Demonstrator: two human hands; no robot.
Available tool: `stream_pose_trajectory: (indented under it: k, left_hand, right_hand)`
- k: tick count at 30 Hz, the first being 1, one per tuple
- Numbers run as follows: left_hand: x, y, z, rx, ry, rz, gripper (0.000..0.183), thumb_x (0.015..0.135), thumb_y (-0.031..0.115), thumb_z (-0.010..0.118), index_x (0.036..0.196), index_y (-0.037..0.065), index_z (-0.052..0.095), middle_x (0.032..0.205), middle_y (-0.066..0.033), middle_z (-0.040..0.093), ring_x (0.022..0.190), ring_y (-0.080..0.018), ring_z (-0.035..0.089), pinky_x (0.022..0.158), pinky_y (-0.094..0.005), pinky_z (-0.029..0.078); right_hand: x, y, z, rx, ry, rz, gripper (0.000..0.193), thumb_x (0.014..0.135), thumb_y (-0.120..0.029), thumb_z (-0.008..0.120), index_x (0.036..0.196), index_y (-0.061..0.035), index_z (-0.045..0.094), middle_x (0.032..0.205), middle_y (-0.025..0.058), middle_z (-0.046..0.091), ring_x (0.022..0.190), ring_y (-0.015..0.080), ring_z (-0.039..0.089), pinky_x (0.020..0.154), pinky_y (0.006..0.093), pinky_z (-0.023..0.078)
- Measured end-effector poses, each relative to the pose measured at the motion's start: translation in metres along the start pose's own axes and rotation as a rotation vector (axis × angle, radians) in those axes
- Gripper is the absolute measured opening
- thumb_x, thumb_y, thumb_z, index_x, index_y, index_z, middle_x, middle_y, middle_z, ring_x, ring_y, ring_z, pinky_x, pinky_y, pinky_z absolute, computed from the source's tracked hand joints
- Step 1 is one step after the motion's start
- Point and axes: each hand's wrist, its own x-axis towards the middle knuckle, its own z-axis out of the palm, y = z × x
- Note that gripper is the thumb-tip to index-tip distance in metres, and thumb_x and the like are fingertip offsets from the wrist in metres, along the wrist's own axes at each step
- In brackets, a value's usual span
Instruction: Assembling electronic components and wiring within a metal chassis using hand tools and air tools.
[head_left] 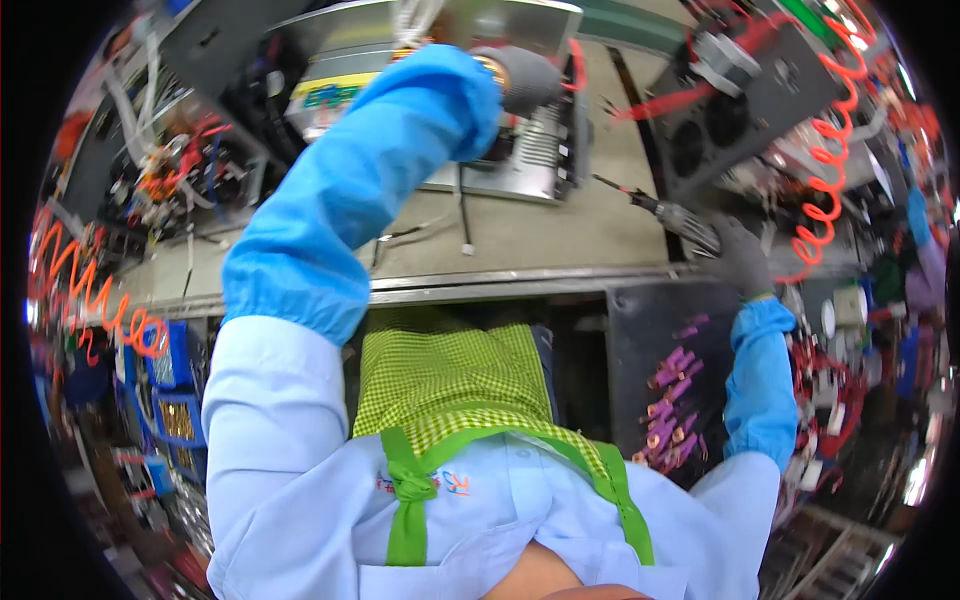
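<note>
My left hand, in a grey glove with a blue sleeve cover, reaches far across the bench and rests against the top of a silver metal unit with vent slots. My right hand, also gloved, grips a powered screwdriver whose thin bit points left over the bench surface, apart from the unit. A red coiled hose runs up from the tool side.
A dark panel with two round fans lies at the back right. A black tray of purple connectors sits below the bench edge. Tangled wires and parts crowd the left; blue bins hang lower left.
</note>
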Motion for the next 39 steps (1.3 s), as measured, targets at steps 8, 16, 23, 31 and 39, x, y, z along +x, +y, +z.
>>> stream_pose_trajectory:
  k: [8,16,23,31,39]
  left_hand:
    - [0.009,-0.014,0.023,-0.102,0.137,0.031,0.017,0.068,0.009,0.061,0.084,0.008,0.066,0.081,-0.0161,0.063,0.081,-0.0364,0.061,0.071,-0.0432,0.05]
    - [0.001,0.007,0.004,-0.188,0.065,-0.067,0.026,0.075,0.009,0.059,0.099,0.01,0.067,0.1,-0.0141,0.066,0.096,-0.0342,0.062,0.083,-0.0408,0.049]
    - [-0.013,0.018,0.005,-0.043,0.106,-0.11,0.033,0.074,0.007,0.059,0.106,0.01,0.065,0.101,-0.0183,0.065,0.097,-0.0354,0.062,0.085,-0.0421,0.049]
    - [-0.038,0.085,-0.008,0.215,0.49,0.028,0.053,0.071,0.01,0.061,0.123,0.017,0.055,0.124,-0.01,0.053,0.119,-0.029,0.046,0.101,-0.0439,0.033]
    - [-0.035,0.181,-0.006,-0.253,0.578,0.544,0.047,0.079,0.027,0.066,0.123,0.014,0.054,0.117,-0.0095,0.055,0.111,-0.0305,0.051,0.094,-0.0438,0.04]
  right_hand:
    - [-0.045,0.016,0.048,0.052,-0.196,-0.028,0.045,0.065,-0.039,0.068,0.1,-0.01,0.061,0.099,0.0145,0.06,0.094,0.0347,0.059,0.078,0.0472,0.047]
    - [-0.052,-0.009,0.071,-0.094,0.018,0.049,0.055,0.067,-0.027,0.066,0.12,-0.0161,0.057,0.108,0.0122,0.06,0.099,0.0334,0.058,0.085,0.0427,0.046]
    - [-0.137,0.033,-0.056,0.003,0.119,0.224,0.042,0.073,-0.025,0.067,0.11,-0.0067,0.062,0.097,0.0174,0.063,0.094,0.0355,0.059,0.083,0.0428,0.048]
    - [-0.261,0.031,-0.049,-0.417,-0.393,0.488,0.025,0.072,-0.025,0.063,0.094,-0.0161,0.07,0.092,0.0101,0.065,0.092,0.0321,0.06,0.082,0.0439,0.049]
    - [-0.304,0.007,-0.136,0.21,0.257,0.555,0.031,0.095,-0.023,0.053,0.115,-0.0006,0.06,0.105,0.0143,0.065,0.099,0.0203,0.061,0.087,0.0309,0.045]
